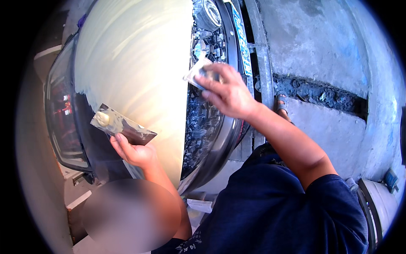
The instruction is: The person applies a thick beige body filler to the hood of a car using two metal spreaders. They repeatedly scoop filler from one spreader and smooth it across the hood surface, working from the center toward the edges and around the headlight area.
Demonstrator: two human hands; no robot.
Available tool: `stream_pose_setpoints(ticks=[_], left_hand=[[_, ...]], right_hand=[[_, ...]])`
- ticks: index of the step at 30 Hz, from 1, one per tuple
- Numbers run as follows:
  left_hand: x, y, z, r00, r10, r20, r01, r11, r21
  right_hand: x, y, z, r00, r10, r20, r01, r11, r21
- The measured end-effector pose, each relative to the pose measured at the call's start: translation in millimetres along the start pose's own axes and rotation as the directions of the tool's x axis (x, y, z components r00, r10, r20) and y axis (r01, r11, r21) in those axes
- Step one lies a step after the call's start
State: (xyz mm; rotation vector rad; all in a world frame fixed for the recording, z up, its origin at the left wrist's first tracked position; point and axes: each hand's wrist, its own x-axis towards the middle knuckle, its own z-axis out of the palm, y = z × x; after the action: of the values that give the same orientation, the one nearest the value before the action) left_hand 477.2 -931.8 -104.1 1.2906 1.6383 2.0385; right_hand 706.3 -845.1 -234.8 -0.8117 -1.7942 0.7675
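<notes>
My left hand [134,151] is closed on the lower edge of a flat, dark rectangular putty board [139,134], thumb on top. A lump of cream putty [102,118] sits at its far end, with smears beside it. Slightly blurred, my right hand [230,91] grips a pale, flat putty spreader [195,73] over the front edge of the car hood. Beneath both hands lies the car hood [135,55], coated widely in cream filler with curved sweep marks. Near the windshield, the coating ends raggedly against dark paint.
The car's windshield [63,106] is at the left. Along the hood's front run the exposed engine-bay front [203,127], a headlight [209,12], the dark bumper [230,38] and a blue plate [241,38]. A debris-filled trench [325,93] cuts the concrete floor [313,38]. A sandaled foot [282,101] stands nearby.
</notes>
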Motion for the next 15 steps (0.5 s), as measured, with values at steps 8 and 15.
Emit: stream_pose_setpoints(ticks=[8,15], left_hand=[[-3.0,-0.2,-4.3,0.999,0.001,-0.038,0.001,0.998,0.059],[-1.5,0.3,-4.9,0.999,-0.035,-0.031,0.037,0.998,0.049]], right_hand=[[-38.3,-30.0,-2.9,0.993,-0.023,0.116,0.009,0.992,0.123],[31.8,15.7,-16.9,0.999,0.025,0.025,-0.022,0.992,-0.121]])
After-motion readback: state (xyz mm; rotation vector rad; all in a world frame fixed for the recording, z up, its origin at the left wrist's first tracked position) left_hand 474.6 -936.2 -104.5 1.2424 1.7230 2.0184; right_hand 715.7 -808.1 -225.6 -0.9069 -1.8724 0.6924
